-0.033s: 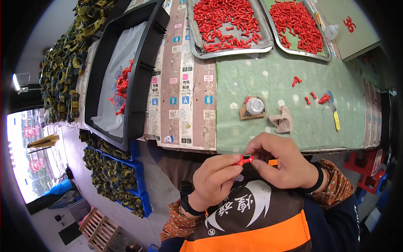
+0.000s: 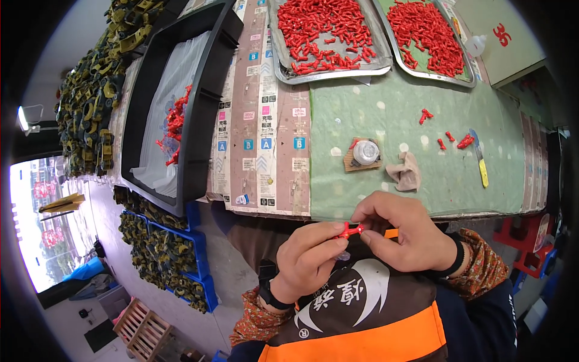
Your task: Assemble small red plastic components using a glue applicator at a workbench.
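Note:
In front of my apron, my left hand (image 2: 310,256) pinches a small red plastic piece (image 2: 348,231) between thumb and fingers. A clear part (image 2: 343,256) shows just below those fingers; whether it joins the red piece I cannot tell. My right hand (image 2: 407,235) closes its thumb and forefinger at the right end of the same piece. Beyond my hands, a small clear-topped jar (image 2: 365,153) stands on a cardboard square, with a crumpled beige cloth (image 2: 405,173) beside it. A yellow-handled knife (image 2: 482,169) lies to the right, next to several loose red pieces (image 2: 465,142).
Two metal trays (image 2: 338,75) of red pieces stand at the back. On the left, a black bin (image 2: 202,120) holds plastic sheeting and red pieces with clear parts. Blue crates (image 2: 202,259) of yellow-and-dark toy vehicles sit below. A green sheet (image 2: 344,199) covers the table's right part.

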Demonstrator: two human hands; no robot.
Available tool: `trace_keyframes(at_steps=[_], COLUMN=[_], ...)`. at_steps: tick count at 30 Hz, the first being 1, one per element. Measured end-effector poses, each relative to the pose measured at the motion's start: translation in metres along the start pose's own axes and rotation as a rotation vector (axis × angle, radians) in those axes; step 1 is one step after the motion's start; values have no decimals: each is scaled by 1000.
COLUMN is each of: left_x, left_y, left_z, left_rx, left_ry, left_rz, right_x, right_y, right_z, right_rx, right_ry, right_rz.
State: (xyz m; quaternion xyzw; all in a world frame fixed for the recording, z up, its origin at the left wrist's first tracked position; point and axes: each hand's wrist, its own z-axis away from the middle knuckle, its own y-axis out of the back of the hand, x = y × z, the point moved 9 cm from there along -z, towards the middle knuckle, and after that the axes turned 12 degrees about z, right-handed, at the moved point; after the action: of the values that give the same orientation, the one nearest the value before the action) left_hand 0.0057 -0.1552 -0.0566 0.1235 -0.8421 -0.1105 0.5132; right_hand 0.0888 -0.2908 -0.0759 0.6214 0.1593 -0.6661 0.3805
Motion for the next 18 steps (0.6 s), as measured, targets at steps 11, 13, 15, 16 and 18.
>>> trace_keyframes(at_steps=[11, 13, 15, 16, 18], left_x=[15, 18, 25, 24, 29], left_y=[-5, -6, -9, -9, -11], left_z=[8, 9, 13, 14, 18], left_rx=[-77, -81, -80, -79, -96], left_ry=[-262, -295, -386, -386, -452], left_rz=[-212, -255, -331, -331, -368], right_x=[-10, -11, -11, -12, -12], right_y=[-4, -5, -6, -6, -7], right_z=[-1, 0, 0, 0, 1], right_rx=[-31, -33, -36, -33, -32], right_ry=[87, 92, 97, 106, 115], right_rz=[136, 141, 147, 166, 186])
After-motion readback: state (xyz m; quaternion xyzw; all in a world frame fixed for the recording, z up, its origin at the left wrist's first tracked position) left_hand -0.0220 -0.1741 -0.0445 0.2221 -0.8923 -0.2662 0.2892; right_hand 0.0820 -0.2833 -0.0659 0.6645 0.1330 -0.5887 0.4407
